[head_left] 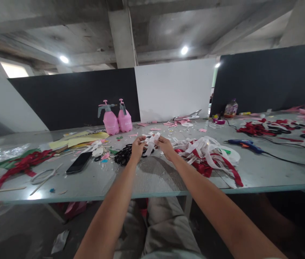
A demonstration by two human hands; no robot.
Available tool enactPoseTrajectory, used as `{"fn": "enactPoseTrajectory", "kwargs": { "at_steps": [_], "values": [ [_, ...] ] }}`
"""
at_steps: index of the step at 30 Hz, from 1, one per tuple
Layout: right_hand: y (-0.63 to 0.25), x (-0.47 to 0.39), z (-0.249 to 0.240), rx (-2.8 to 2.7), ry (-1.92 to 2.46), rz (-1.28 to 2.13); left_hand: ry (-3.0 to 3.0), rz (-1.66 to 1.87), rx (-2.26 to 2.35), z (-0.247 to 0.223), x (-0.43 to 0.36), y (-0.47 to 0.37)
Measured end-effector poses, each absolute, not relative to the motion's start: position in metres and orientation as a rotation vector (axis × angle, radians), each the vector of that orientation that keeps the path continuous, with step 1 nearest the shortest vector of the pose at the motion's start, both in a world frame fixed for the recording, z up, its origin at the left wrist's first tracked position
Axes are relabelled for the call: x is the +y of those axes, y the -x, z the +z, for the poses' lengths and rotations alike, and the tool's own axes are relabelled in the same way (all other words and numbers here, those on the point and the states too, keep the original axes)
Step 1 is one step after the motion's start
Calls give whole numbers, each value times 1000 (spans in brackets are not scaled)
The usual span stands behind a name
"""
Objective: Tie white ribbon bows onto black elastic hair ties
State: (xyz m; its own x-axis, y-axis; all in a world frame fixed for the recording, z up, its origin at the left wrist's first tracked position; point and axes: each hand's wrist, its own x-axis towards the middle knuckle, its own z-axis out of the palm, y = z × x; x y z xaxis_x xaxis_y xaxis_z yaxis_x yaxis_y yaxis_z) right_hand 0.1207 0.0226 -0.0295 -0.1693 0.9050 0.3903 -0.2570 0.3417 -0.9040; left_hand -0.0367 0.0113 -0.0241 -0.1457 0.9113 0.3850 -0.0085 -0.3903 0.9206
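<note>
A white ribbon (150, 144), folded into loops like a bow, is held up between my two hands over the middle of the table. My left hand (137, 146) pinches its left side, and my right hand (165, 146) pinches its right side with the fingertips. Below and left of the ribbon lies a bundle of black cord or ribbon (124, 154), partly behind my left hand. Close to my right hand is a tangled pile of white and red ribbons (205, 151). Fine detail of the folds between my fingers is too small to make out.
A phone (79, 163) and red ribbons (30, 163) lie left. Two pink spray bottles (118, 121) stand at the back. Right are a blue glue gun (245, 145) with a cord, more red ribbons (260, 127) and a bottle (231, 109). Scraps litter the table (158, 176).
</note>
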Motion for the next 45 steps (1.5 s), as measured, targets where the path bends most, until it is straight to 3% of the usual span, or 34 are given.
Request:
{"fn": "enactPoseTrajectory", "kwargs": {
  "at_steps": [7,14,34,45],
  "values": [
    [-118,20,-28,-1522,693,1108,-1312,1568,1008,-22,8,33],
    [-112,23,-33,-1568,725,981,-1423,1816,1170,-22,7,34],
    [-117,22,-31,-1499,785,879,-1380,1503,1090,-31,13,28],
    [-119,17,-28,-1459,790,848,-1248,1438,616,-12,-3,23]
  ]
}}
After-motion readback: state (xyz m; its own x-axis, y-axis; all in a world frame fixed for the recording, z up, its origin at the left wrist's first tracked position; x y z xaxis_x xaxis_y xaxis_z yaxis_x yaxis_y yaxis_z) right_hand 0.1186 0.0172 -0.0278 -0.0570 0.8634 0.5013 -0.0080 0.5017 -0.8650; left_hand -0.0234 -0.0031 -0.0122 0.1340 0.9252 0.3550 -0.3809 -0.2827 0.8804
